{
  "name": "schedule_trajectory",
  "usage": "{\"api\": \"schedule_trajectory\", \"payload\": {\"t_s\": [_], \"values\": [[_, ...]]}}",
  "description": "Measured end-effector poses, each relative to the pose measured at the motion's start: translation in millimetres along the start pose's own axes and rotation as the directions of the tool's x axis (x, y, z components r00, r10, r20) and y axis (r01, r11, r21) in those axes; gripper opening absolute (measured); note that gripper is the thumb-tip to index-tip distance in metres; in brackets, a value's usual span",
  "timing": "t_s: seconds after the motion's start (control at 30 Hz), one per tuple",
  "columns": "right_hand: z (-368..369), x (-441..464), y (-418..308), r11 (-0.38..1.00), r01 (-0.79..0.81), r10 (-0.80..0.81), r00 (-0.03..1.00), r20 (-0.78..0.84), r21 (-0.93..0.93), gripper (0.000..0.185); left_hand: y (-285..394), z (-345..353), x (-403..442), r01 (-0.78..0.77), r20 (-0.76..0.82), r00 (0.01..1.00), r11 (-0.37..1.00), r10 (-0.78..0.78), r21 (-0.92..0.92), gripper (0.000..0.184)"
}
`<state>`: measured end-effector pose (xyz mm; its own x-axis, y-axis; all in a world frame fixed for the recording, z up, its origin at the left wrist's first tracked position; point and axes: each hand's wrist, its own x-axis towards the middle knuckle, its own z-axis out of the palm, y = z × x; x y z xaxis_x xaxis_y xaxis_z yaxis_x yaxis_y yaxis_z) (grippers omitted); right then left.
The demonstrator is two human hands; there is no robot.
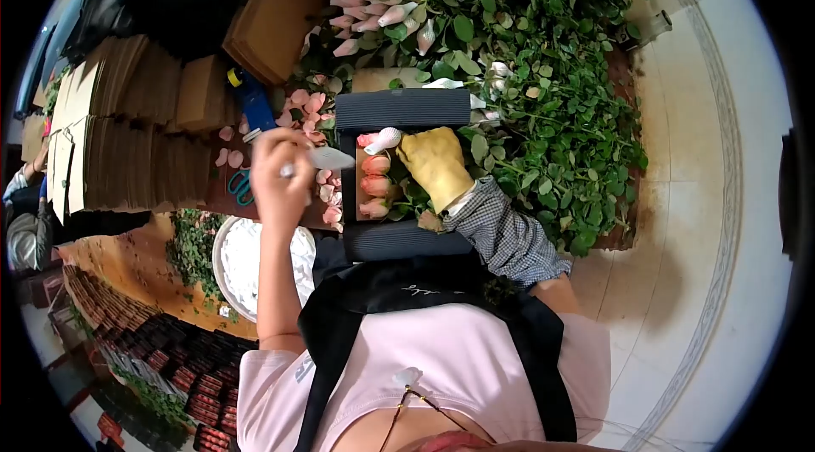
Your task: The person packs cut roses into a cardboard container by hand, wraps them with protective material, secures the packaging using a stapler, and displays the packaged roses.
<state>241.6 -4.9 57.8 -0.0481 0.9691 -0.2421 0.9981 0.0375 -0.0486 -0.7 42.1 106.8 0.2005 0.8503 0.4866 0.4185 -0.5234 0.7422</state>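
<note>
My bare left hand (pixel 284 168) is closed, with a pale, tapered mesh sleeve (pixel 333 158) sticking out to the right of its fingers. On my right hand (pixel 435 165) is a yellow glove. Its fingers curl down beside a rose in a white sleeve (pixel 386 140), and what lies under them is hidden. Below that rose, three pink-orange roses (pixel 374 185) form a column between two black ribbed rolls or pads, the upper one (pixel 403 110) and the lower one (pixel 403 241). Green leaves show beside the gloved hand.
Leafy stems (pixel 543 95) cover the right side, with sleeved roses (pixel 365 11) at the top. Loose petals (pixel 310 108), blue scissors (pixel 241 187), a blue tape dispenser (pixel 253 104) and cardboard stacks (pixel 127 159) lie left. A round basket (pixel 222 269) holds white pieces. Another person (pixel 32 227) is far left.
</note>
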Motion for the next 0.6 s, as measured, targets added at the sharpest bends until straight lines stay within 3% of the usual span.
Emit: {"api": "schedule_trajectory", "payload": {"t_s": [0.03,0.07,0.1,0.13,0.23,0.3,0.33,0.37,0.4,0.43,0.47,0.53,0.57,0.6], "values": [[-4,-1,-1,0.997,0.016,-0.012,0.998,0.060,-0.070,0.021,-6,10,-6,0.138,0.207,0.972,0.981,-0.108,-0.138,0.013],[-3,-2,-1,0.997,0.017,-0.013,0.998,0.061,-0.071,0.021,8,17,-3,0.336,0.439,0.842,0.942,-0.315,0.031,0.021],[0,-4,0,0.997,0.042,-0.042,0.999,-0.003,-0.060,0.015,6,37,-8,0.173,0.431,0.869,0.966,-0.243,0.194,0.032],[4,-8,2,0.997,0.064,-0.067,0.996,-0.063,-0.050,0.014,16,47,-3,0.118,0.502,0.828,0.952,-0.251,0.283,0.034],[11,-10,10,0.999,0.028,-0.020,0.986,-0.165,0.046,0.015,19,62,-6,-0.113,0.501,0.863,0.942,-0.065,0.316,0.019],[6,-12,10,0.995,0.007,0.012,0.982,-0.188,0.100,0.015,14,42,-14,-0.060,0.363,0.931,0.968,-0.034,0.245,0.014],[4,-10,9,0.987,-0.011,0.047,0.975,-0.219,0.161,0.015,3,17,-19,0.115,0.341,0.920,0.965,-0.193,0.236,0.026],[6,-9,10,0.987,0.010,0.026,0.975,-0.220,0.162,0.016,1,-14,-20,0.255,0.241,0.922,0.943,-0.303,0.213,0.025],[10,-9,13,0.980,0.073,-0.014,0.953,-0.301,0.185,0.021,-14,-48,-29,0.335,0.226,0.886,0.897,-0.404,0.289,0.023],[5,-10,13,0.977,0.075,-0.018,0.962,-0.272,0.201,0.022,-18,-83,-40,0.419,0.250,0.821,0.840,-0.513,0.346,0.022],[-1,-11,12,0.973,0.078,-0.024,0.970,-0.242,0.215,0.023,-17,-110,-49,0.424,0.303,0.717,0.738,-0.628,0.525,0.024],[0,-12,17,0.963,0.138,-0.084,0.970,-0.229,0.233,0.023,-51,-152,-95,0.480,0.210,0.561,0.521,-0.801,0.705,0.035],[-4,-17,17,0.963,0.154,-0.099,0.965,-0.241,0.220,0.022,-86,-176,-130,0.468,0.139,0.566,0.455,-0.813,0.758,0.043],[-12,-23,16,0.963,0.170,-0.116,0.961,-0.249,0.208,0.020,-98,-195,-151,0.604,0.075,0.492,0.403,-0.867,0.688,0.062]]}}
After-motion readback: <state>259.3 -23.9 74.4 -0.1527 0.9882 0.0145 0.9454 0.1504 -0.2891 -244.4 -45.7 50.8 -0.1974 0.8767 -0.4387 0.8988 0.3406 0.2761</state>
